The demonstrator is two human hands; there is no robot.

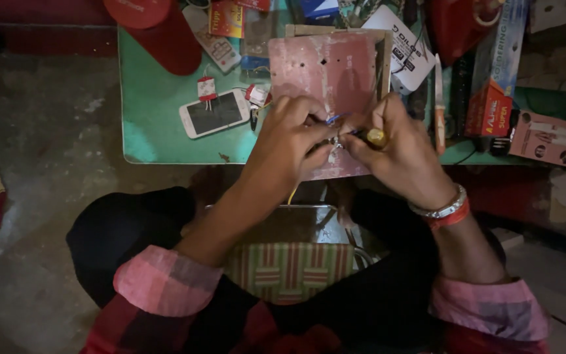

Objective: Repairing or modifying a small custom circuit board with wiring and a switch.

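Observation:
My left hand (289, 141) and my right hand (404, 154) meet over a worn pink board (332, 72) that lies on a low green table (155, 111). The left fingers pinch a small metal part with thin blue and yellow wires (334, 119). In my right hand is a screwdriver with a yellow handle (375, 137), its tip against that small part. The part itself is mostly hidden by my fingers. Bangles ring my right wrist (445, 211).
A white phone (214, 113) lies on the table left of the board. Small boxes, a red box (489, 108), a knife (440, 98) and a red cap (142, 10) crowd the far and right side. A striped woven stool (289, 269) sits under my arms.

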